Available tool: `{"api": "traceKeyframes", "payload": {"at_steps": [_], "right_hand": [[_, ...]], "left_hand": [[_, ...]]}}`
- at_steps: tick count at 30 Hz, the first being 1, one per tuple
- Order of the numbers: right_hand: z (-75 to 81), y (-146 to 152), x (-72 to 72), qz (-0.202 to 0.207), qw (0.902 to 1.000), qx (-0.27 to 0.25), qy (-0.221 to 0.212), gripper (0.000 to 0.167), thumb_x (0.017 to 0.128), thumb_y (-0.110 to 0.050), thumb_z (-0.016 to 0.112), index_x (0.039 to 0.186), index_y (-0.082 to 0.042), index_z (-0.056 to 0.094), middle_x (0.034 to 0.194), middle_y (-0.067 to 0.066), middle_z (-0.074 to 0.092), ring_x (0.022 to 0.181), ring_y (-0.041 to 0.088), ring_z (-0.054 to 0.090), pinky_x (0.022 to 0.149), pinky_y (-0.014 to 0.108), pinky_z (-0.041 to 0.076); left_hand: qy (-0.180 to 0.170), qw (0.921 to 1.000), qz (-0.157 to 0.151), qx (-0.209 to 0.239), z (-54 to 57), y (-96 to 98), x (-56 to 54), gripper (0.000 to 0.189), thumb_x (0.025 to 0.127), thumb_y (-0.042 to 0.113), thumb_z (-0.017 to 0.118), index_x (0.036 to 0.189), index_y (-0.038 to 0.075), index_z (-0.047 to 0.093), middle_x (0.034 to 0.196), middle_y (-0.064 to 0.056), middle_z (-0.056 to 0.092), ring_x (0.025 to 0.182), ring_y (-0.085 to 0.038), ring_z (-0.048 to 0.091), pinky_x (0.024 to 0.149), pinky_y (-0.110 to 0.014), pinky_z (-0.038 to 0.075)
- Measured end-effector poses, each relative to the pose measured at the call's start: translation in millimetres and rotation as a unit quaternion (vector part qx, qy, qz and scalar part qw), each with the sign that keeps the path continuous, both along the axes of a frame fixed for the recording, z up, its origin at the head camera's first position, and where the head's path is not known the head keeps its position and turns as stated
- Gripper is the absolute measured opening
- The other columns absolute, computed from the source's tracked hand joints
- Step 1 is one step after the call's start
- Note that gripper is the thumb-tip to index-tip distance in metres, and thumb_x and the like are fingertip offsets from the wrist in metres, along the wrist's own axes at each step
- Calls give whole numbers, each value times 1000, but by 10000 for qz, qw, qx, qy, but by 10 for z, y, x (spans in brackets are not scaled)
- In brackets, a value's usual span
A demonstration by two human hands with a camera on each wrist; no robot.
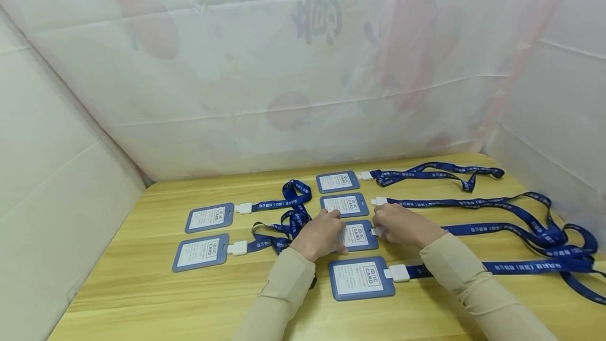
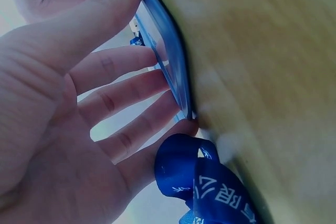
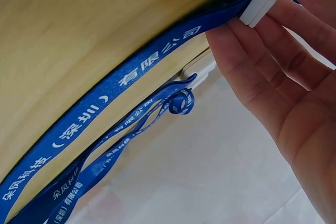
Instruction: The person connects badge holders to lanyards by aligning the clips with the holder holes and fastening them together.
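My left hand [image 1: 320,236] lies over the left end of a blue ID card holder [image 1: 358,235], third from the back in the right column. In the left wrist view its thumb and fingertips hold the edges of that card holder [image 2: 167,56], which lies on the wooden table. My right hand [image 1: 402,225] pinches the white clip [image 3: 262,1] at the right end of the same card holder. From that clip a blue lanyard [image 3: 134,80] with white printed characters runs off along the table.
Other card holders lie near: two behind [image 1: 344,204] [image 1: 338,181], one in front [image 1: 362,279], and two at left [image 1: 210,218] [image 1: 201,252]. Bunched lanyards [image 1: 294,214] lie by my left hand; loose lanyard loops [image 1: 549,238] spread at right. A pale curtain [image 1: 303,67] stands behind the table [image 1: 156,309].
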State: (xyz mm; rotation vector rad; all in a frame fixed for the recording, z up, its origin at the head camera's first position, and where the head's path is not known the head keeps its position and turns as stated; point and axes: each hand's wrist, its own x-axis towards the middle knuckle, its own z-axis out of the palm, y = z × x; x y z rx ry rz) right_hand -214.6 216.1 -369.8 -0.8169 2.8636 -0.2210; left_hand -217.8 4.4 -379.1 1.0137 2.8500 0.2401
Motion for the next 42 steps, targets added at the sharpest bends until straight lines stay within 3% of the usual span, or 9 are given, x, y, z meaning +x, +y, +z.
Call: {"api": "traceKeyframes", "payload": {"at_steps": [18, 42], "right_hand": [[-21, 11, 28, 64, 9998, 16, 206, 16, 82, 4, 80, 97, -1, 78, 89, 5, 69, 80, 18, 64, 79, 35, 58], [-13, -1, 8, 160, 9995, -11, 279, 16, 82, 5, 80, 97, -1, 79, 86, 4, 68, 73, 13, 59, 74, 29, 57]], "left_hand": [[-29, 10000, -3, 4, -10, 7, 22, 47, 79, 38, 86, 115, 10, 77, 116, -2, 64, 95, -18, 52, 86, -24, 50], [-19, 10000, 20, 20, 10, 5, 12, 45, 79, 35, 87, 114, 8, 77, 118, -4, 65, 95, -19, 53, 87, -26, 51]]}}
